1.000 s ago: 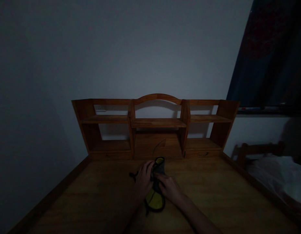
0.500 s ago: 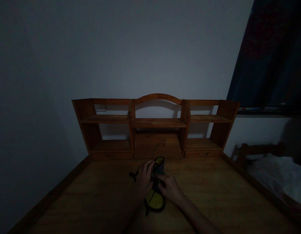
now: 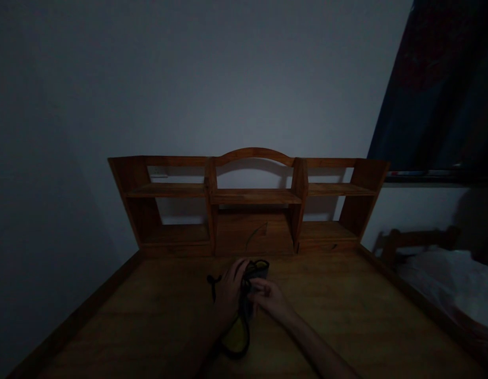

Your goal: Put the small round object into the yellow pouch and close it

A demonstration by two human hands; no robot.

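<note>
A soft cloth item [image 3: 236, 337] with a grey body, yellow lining and black edging is held low over the desk, tilted between my two hands. One yellow lobe hangs toward me and another faces the shelf; its exact kind is too dark to tell. My left hand [image 3: 228, 292] wraps around its left side, with the fingers over the top. On the opposite side, my right hand [image 3: 267, 299] pinches dark material near the item's middle. A black strap end [image 3: 212, 280] pokes out left of my left hand.
The wooden desk [image 3: 338, 300] has raised side edges. A wooden shelf unit [image 3: 255, 196] stands along its back against the wall. Right of the desk are a wooden chair or bed rail [image 3: 425, 239] and pale crumpled cloth [image 3: 449, 279]. A dark curtain [image 3: 433, 100] hangs upper right.
The item has turned and tilted in my hands; its near yellow lobe swung left and looks narrower. My right hand stays at its right side, with fingers more closely pinched.
</note>
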